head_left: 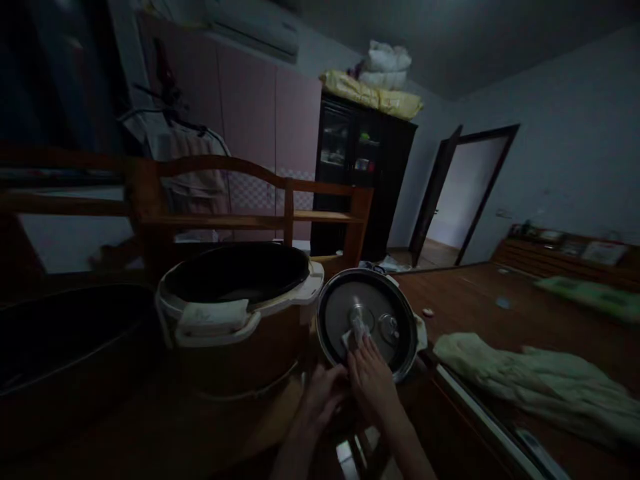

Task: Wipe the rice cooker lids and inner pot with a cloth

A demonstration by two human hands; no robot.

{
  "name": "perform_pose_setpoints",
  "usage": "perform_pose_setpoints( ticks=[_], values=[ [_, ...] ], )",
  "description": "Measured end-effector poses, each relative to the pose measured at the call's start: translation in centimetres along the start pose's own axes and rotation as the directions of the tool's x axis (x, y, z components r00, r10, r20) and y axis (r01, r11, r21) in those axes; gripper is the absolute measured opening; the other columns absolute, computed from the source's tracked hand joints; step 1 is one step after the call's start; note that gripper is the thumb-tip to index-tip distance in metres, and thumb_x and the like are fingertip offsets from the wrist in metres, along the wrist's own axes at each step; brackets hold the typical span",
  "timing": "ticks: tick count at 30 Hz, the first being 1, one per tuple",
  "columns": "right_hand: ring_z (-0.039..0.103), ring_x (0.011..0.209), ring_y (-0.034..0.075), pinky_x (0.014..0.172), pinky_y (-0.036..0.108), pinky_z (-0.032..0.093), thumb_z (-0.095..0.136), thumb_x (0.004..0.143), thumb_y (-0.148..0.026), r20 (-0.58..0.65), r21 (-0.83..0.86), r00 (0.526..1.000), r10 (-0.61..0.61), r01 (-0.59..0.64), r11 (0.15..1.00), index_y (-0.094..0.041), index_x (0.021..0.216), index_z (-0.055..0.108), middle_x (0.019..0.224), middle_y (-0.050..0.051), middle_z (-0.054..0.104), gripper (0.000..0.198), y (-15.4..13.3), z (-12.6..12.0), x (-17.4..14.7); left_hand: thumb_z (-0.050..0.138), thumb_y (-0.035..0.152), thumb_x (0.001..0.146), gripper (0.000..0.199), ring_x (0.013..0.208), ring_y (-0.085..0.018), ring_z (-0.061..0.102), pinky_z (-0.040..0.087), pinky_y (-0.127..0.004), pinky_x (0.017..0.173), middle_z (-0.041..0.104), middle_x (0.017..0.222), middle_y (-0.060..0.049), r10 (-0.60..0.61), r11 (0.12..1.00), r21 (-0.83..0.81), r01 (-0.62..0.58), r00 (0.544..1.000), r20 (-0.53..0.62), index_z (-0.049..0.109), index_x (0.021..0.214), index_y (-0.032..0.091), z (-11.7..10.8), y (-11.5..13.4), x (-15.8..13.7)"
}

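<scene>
A round lid (345, 300) with a dark rim and a metallic inner face stands tilted, its underside toward me. My right hand (373, 380) lies against that face, pressing a crumpled white tissue (359, 328) near the middle with its fingertips. At the lower left rim, my left hand (324, 395) is closed on the lid's edge; the dim light partly hides its fingertips. Just left of the lid is a large open cooker (240, 360) with a white rim and a dark interior.
A dark round pot (90, 360) stands at the far left. Behind the cooker runs a wooden railing (220, 223). To the right, a pale crumpled cloth (530, 380) lies on the reddish-brown floor (450, 293). A dark cabinet (365, 160) and an open door (435, 193) are farther back.
</scene>
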State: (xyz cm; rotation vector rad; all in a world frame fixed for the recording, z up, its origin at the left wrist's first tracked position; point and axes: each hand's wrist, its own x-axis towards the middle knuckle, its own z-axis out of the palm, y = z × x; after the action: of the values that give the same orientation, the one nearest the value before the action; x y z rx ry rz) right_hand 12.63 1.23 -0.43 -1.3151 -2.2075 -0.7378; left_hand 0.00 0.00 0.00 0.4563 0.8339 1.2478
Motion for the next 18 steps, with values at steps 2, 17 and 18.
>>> perform_pose_setpoints(
  ticks=[2,17,18],
  values=[
    [0.046,0.13,0.03,0.111,0.048,0.032,0.036,0.095,-0.015,0.005,-0.005,1.0,-0.003,0.003,1.0,-0.006,0.115,0.064,0.129,0.021,0.058,0.036,0.3,-0.2,0.5,0.066,0.005,0.058,0.016,0.059,-0.013,0.059,0.058,-0.031,0.059,0.06,0.057,0.001,-0.004,1.0,-0.004,0.004,1.0,0.026,0.053,0.062,0.013,-0.1,-0.1,0.2],
    [0.038,0.136,0.028,0.113,0.045,0.025,0.022,0.097,-0.016,0.23,0.048,0.962,0.146,-0.161,0.986,-0.004,0.141,0.043,0.143,0.017,0.046,0.05,5.3,0.4,6.0,0.069,0.004,0.068,0.026,0.077,-0.016,0.065,0.057,-0.049,0.081,0.068,0.081,-0.002,-0.011,0.997,-0.08,0.02,0.993,0.114,0.057,0.088,0.016,-0.6,-0.3,0.9],
    [0.039,0.135,0.028,0.112,0.045,0.026,0.021,0.097,-0.017,0.241,0.05,0.957,0.161,-0.178,0.983,-0.004,0.141,0.042,0.142,0.018,0.046,0.051,5.5,0.3,6.2,0.069,0.004,0.067,0.024,0.077,-0.015,0.065,0.057,-0.049,0.081,0.067,0.08,-0.002,-0.014,0.997,-0.077,0.023,0.994,0.106,0.056,0.085,0.016,-0.6,-0.3,0.9]
  ],
)
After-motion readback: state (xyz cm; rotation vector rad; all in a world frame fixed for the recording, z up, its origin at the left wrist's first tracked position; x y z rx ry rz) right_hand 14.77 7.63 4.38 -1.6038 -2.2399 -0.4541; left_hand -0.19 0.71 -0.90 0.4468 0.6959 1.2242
